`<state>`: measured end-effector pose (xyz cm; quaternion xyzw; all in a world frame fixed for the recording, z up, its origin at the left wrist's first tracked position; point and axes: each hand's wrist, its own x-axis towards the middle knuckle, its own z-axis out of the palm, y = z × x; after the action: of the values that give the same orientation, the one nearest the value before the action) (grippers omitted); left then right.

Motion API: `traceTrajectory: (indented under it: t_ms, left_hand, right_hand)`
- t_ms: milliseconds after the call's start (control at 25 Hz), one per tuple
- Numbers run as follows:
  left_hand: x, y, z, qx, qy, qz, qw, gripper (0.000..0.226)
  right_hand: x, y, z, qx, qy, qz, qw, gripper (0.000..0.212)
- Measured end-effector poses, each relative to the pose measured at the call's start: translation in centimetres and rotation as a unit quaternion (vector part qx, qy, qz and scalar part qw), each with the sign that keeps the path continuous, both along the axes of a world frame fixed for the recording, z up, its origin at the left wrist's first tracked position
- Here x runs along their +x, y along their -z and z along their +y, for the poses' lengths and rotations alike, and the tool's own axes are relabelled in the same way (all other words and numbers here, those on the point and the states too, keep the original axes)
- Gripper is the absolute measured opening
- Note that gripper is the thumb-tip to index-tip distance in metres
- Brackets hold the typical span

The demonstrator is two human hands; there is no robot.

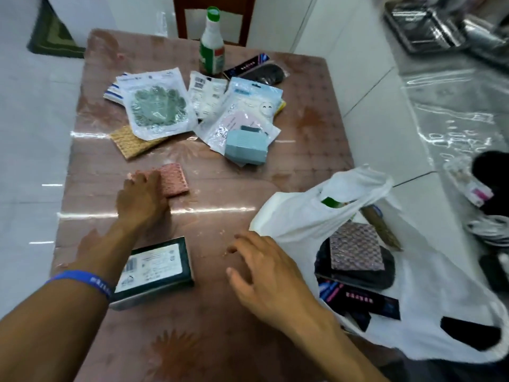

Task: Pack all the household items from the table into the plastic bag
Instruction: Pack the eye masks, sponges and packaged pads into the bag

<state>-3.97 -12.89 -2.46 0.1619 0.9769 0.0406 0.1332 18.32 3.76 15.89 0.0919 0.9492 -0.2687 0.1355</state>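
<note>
My left hand point(141, 201) rests on the near half of a pink scouring pad point(175, 179) in the middle of the table; its fingers lie over the pad. My right hand point(267, 267) hovers with relaxed fingers, holding nothing, just left of the white plastic bag point(303, 216). The bag lies open at the table's right edge, with a patterned pad point(355, 248), dark packets and a green-capped bottle point(330, 202) inside. A dark box with a white label point(154, 268) lies beside my left forearm.
Farther back lie a tan pad point(132, 143), a packet with a grey item point(157, 106), several white packets point(242, 114), a blue-grey box point(246, 147), a dark packet point(261, 70) and a green-capped bottle point(212, 48). A chair point(214, 12) stands behind the table point(303, 119).
</note>
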Motion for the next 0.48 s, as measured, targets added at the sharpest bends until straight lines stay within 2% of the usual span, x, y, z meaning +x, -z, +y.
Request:
traceTrajectory:
  t_ms: [80,200,280,360,400,480]
  left_hand:
    - [0.0,-0.7,1.2,-0.031,0.005,0.039,0.999,0.041]
    - [1.8,-2.9,2.0,-0.009,-0.008,0.007,1.0,0.026]
    - [4.0,-6.3,1.9,0.115,-0.067,0.018,0.991,0.02]
    - [7.4,-12.4,3.3,0.303,-0.087,0.035,0.948,0.009]
    - [9.6,-15.9,4.3,0.382,-0.066,0.039,0.921,0.008]
    - [14.4,-22.8,7.2,0.494,0.005,0.035,0.869,0.011]
  right_hand:
    - [0.9,-0.5,0.9,-0.015,0.014,0.019,1.0,0.032]
    - [1.9,-3.0,1.4,-0.099,0.025,0.058,0.993,0.02]
    - [3.2,-6.4,2.3,-0.197,0.049,0.095,0.974,0.011]
    - [4.6,-10.3,4.7,-0.271,0.101,0.17,0.942,0.014]
    - [5.2,-11.5,6.1,-0.279,0.122,0.205,0.93,0.021]
    - [6.0,-13.2,9.2,-0.253,0.135,0.217,0.933,0.043]
